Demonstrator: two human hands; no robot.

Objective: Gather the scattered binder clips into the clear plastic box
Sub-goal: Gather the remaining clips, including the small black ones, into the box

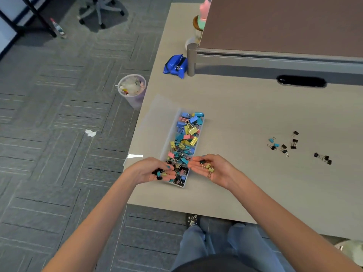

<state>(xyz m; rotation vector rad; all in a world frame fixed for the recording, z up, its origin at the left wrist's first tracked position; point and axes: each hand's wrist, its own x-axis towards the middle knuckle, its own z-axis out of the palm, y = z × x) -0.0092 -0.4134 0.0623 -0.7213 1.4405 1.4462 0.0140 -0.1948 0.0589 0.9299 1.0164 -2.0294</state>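
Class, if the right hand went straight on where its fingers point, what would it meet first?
Likely the box's near end, then the left hand; its height above the box is unclear.

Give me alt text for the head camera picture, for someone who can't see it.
The left hand and right hand each hold small binder clips over the near end of a clear plastic box full of coloured clips on a beige table. More loose clips lie scattered on the table to the right.
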